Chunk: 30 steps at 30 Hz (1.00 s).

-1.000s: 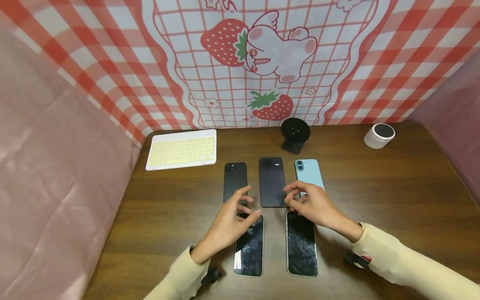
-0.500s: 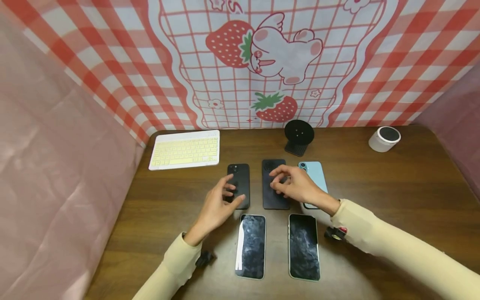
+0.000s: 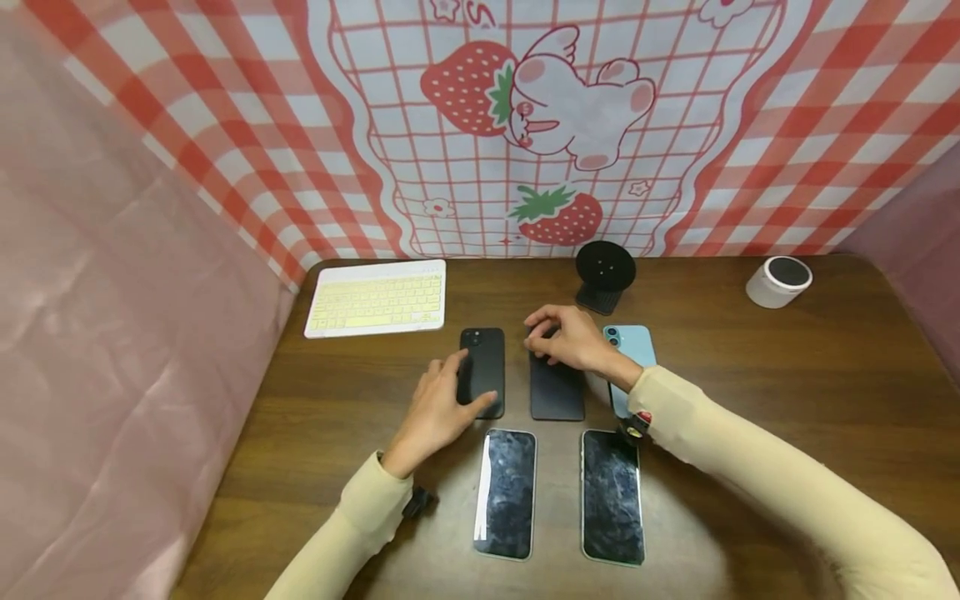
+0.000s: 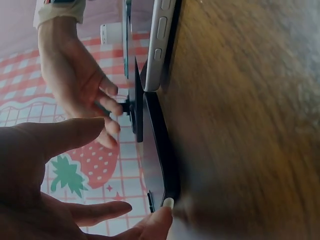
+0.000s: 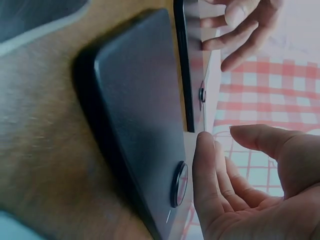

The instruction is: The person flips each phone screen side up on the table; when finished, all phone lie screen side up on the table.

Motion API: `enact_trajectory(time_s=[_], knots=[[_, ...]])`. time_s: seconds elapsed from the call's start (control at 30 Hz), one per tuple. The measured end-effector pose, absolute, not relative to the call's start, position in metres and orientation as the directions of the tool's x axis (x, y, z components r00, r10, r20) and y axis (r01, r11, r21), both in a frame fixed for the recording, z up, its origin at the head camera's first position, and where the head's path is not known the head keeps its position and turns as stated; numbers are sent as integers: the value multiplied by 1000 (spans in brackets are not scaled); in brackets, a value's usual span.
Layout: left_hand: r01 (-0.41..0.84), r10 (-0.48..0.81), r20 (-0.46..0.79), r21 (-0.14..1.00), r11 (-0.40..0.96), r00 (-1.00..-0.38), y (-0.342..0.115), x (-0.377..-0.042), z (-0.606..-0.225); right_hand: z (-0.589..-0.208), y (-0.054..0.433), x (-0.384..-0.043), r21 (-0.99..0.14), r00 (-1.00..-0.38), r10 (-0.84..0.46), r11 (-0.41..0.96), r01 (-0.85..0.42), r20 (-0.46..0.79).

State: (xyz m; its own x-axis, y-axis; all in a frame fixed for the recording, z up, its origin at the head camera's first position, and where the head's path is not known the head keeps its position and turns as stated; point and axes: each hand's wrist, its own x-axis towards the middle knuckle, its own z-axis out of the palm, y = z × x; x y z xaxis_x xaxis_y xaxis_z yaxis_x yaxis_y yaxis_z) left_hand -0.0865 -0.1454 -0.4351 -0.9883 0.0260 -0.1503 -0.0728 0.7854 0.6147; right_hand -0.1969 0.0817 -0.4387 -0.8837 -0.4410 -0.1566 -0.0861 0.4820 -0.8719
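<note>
My left hand point(image 3: 441, 410) is at the left side of a black phone point(image 3: 486, 367) lying back up. In the left wrist view a fingertip point(image 4: 162, 217) touches that phone's edge, while the thumb stays off it. My right hand point(image 3: 573, 337) hovers over the top end of a dark blue-grey phone point(image 3: 557, 390), the middle one of the back row. Seen from the right wrist, its thumb and fingers are apart with nothing between them, close to the phone's round camera point(image 5: 181, 185). Beneath the right wrist lies a light blue phone point(image 3: 637, 343), partly covered.
Nearer to me, two phones lie screen up, a left one point(image 3: 507, 500) and a right one point(image 3: 611, 500). Behind stand a white keyboard point(image 3: 377, 297), a black round stand point(image 3: 606, 267) and a white cylinder point(image 3: 777, 282). A checked cloth point(image 3: 360, 125) hangs along the table's back.
Both hands have moved away from the near phones toward the back row. The left has come to the black phone's edge; the right has travelled up over the middle phone. The phones stay put.
</note>
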Motion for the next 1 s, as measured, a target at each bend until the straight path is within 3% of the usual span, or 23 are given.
enact_trajectory(time_s=[0.37,1.0], knots=[[-34,51,-150,518,855,-987,-129,-90,-438,-442,58,-214,-889,-872,-440,457,-14,-212],[2,66,-163,363,932,-984,-113,-89,-436,-445,25,-217,-826,-881,-376,563,29,-287]])
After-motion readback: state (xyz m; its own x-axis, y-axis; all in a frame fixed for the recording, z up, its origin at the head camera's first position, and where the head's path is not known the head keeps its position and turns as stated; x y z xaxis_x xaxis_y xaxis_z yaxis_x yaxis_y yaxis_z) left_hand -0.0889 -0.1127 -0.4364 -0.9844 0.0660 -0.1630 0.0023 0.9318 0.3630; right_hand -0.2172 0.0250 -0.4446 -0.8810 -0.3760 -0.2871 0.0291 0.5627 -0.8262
